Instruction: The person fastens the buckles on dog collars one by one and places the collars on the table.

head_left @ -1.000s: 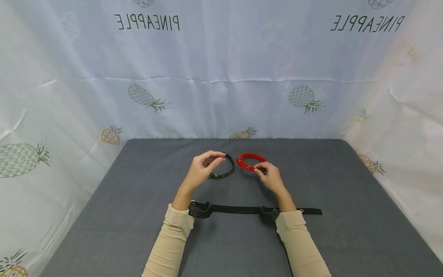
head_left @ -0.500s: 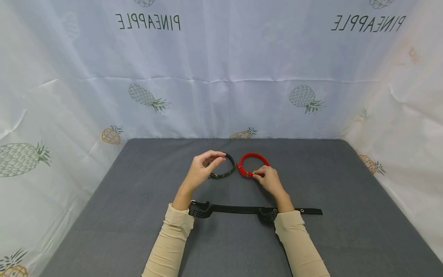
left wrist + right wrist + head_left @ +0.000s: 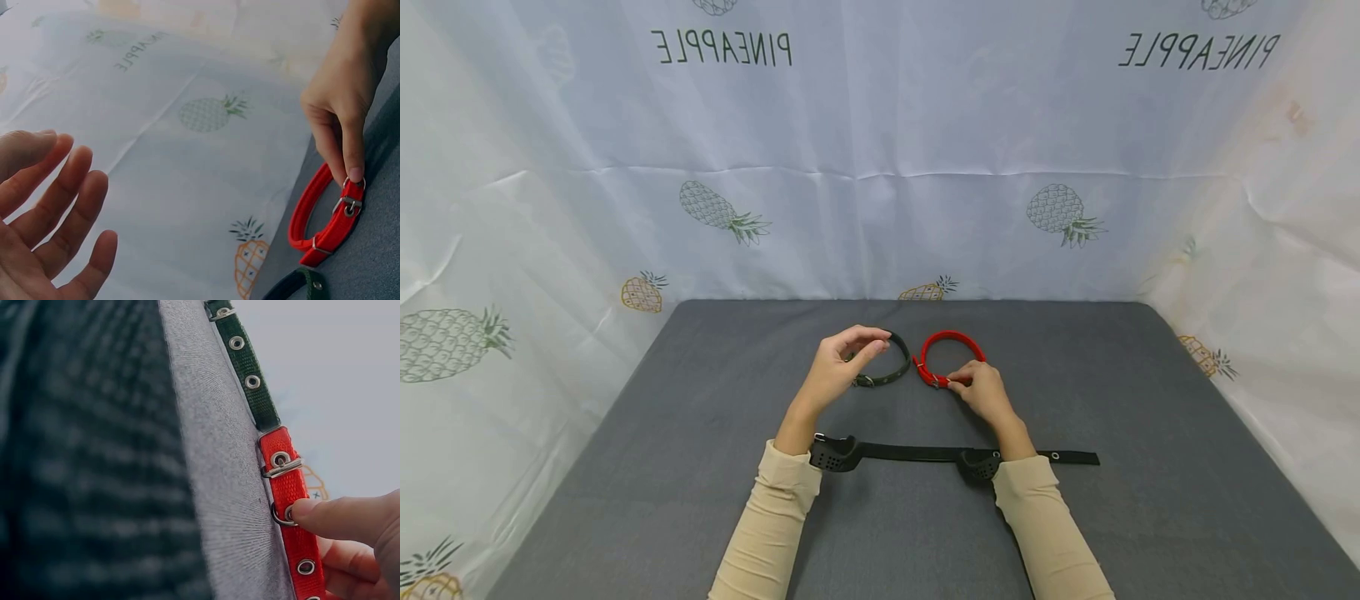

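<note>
A red buckled collar (image 3: 951, 335) lies as a ring on the grey table, its buckle toward the near side. My right hand (image 3: 987, 393) pinches its near edge; in the right wrist view the thumb (image 3: 337, 515) presses on the red strap (image 3: 289, 487) beside a metal ring. Left of it lies a dark green collar (image 3: 891, 377), also looped, with metal eyelets. My left hand (image 3: 831, 367) hovers over that collar's left side, hiding part of it. In the left wrist view the left hand's fingers (image 3: 69, 212) are spread and loosely bent, holding nothing.
A long black strap (image 3: 917, 453) with two perforated black pieces crosses the grey table (image 3: 880, 533) near the wrists, passing by both forearms. Behind the table hangs a white curtain (image 3: 880, 233) printed with pineapples, which also covers both sides.
My right hand has lowered the red collar's near side, moving slightly left and toward me, so the ring now looks flat and rounder. The left hand and green collar have stayed in place.
</note>
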Demonstrator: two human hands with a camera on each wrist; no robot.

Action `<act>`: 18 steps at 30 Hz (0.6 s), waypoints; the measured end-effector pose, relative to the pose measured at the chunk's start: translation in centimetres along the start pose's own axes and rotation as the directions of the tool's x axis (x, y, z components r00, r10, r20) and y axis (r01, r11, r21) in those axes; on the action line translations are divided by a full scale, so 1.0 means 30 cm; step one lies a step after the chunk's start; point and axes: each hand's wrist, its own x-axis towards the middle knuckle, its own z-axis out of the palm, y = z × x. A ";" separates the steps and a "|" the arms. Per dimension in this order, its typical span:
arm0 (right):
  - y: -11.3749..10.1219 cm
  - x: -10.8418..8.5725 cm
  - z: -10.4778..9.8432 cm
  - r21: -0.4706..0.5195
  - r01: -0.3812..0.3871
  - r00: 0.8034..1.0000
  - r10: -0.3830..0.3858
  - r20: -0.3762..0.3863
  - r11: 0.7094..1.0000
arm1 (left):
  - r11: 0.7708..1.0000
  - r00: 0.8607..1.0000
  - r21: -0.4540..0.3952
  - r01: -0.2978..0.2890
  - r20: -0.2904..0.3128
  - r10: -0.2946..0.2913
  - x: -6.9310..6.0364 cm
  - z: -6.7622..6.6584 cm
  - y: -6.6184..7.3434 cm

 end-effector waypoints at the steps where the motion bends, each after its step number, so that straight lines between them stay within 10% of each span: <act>1: -0.001 0.000 0.000 -0.001 -0.002 1.000 0.002 -0.001 1.000 | 1.000 1.000 0.002 -0.001 0.000 0.001 0.000 0.001 -0.003; 18: 0.017 -0.016 -0.098 0.102 0.060 0.995 -0.067 0.069 0.993 | 0.996 0.998 0.062 0.061 -0.033 -0.059 -0.029 -0.067 -0.034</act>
